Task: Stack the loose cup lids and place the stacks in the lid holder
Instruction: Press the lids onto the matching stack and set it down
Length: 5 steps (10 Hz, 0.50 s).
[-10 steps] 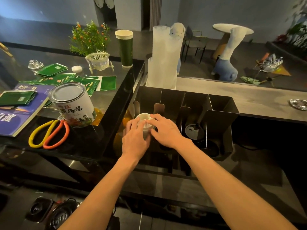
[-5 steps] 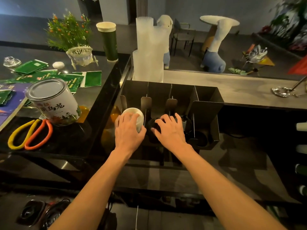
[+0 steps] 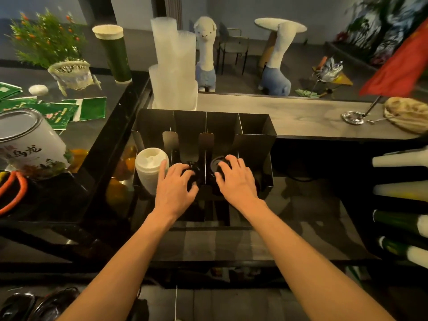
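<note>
One lid holder (image 3: 253, 144), four compartments; one stack of white lids (image 3: 150, 172); two black lids (image 3: 216, 164) visible; one tea tin (image 3: 27, 144); one tall green cup (image 3: 114, 54); two alpaca toys (image 3: 205, 54); one potted plant (image 3: 46, 40); one red flag (image 3: 398, 66); one pair of scissors (image 3: 14, 191); one round table (image 3: 280, 24); one chair (image 3: 234, 49)

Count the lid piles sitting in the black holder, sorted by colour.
White lid stack: 1
Black lid piles: 2, one under the left hand and one under the right hand
Total: 3
</note>
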Tool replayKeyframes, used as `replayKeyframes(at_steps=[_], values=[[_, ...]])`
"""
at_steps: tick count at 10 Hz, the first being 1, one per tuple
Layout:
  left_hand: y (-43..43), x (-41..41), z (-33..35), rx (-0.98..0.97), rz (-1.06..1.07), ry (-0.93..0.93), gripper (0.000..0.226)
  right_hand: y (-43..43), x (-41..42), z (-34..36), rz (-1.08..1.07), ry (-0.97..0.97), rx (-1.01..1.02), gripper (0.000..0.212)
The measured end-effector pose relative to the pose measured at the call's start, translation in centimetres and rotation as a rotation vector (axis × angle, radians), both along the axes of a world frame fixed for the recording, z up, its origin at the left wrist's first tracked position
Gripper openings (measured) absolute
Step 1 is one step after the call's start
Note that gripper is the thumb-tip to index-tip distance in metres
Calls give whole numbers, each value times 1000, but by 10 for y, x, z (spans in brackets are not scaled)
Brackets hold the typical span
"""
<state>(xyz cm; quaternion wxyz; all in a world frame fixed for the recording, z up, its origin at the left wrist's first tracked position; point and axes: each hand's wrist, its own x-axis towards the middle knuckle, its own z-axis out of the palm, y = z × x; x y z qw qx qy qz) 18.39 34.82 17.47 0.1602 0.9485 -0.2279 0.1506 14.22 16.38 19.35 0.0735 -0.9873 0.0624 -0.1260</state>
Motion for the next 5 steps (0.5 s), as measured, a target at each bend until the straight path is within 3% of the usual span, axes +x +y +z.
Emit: replayKeyframes(at_steps=[1,3,4,5], values=[[-3,-2,4,7,4,0,32,-6,5,8,23,28,25,39],[-12,-7,21,-154,-6,-5,39,-12,0,23,66,-58,105,34],[-17,-9,35,-336,-32,48,47,-15,-1,27,126,-123,175,29],[-22,-6,54,-526,-64,85,56,-17,2,46,155,-245,398,20]])
